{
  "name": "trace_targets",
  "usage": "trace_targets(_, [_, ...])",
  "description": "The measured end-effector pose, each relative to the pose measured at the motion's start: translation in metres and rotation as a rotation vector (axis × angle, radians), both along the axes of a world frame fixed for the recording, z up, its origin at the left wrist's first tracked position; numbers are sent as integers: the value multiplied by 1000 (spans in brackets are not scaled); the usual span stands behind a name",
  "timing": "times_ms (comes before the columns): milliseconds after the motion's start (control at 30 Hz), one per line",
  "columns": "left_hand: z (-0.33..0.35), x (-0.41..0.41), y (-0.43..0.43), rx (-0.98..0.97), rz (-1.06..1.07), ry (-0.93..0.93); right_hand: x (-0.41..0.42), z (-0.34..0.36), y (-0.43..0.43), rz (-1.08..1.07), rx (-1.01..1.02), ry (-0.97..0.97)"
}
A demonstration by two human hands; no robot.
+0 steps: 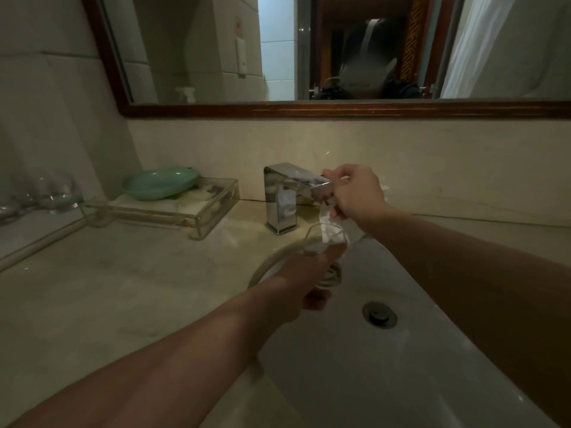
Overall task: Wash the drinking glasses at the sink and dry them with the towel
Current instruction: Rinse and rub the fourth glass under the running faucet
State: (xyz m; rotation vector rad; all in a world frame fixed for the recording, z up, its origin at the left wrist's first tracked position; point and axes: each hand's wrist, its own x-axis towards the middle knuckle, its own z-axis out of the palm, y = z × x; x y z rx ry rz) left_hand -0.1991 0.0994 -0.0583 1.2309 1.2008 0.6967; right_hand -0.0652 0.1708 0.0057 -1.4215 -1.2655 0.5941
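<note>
Left hand (304, 273) wraps the glass (324, 240) under the faucet (295, 188), over the sink (386, 366); right hand (355, 193) pinches the lever. Wet glass could slip if your grip loosens.

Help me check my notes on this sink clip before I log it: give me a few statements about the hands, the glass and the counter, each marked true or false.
1. The left hand holds a drinking glass over the sink. True.
2. The right hand rests flat on the counter. False: it is raised at the faucet, by its handle end.
3. Water is pouring into the held glass. True.
4. A green dish sits on the clear tray left of the faucet. True.
5. The other glasses stand right of the sink. False: they stand at the far left.
6. The sink drain is plugged with a towel. False: the drain shows bare.
</note>
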Motion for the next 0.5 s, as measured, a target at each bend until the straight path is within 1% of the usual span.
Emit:
trace_targets(100, [-2,-1,4,-10,42,-9,-2,-3,8,-14,-20,-33])
trace_targets(200, [-2,-2,5,-13,37,-1,2,-2,18,-47,-57,-38])
trace_targets(300, [-2,-4,6,-3,35,-14,7,2,21,-56,-121,11])
trace_targets(400, [-1,-3,6,-33,8,-66,11,-1,7,-25,-207,94])
trace_targets(500, [-2,-5,8,-60,-36,-97,16,-20,-23,-4,-210,18])
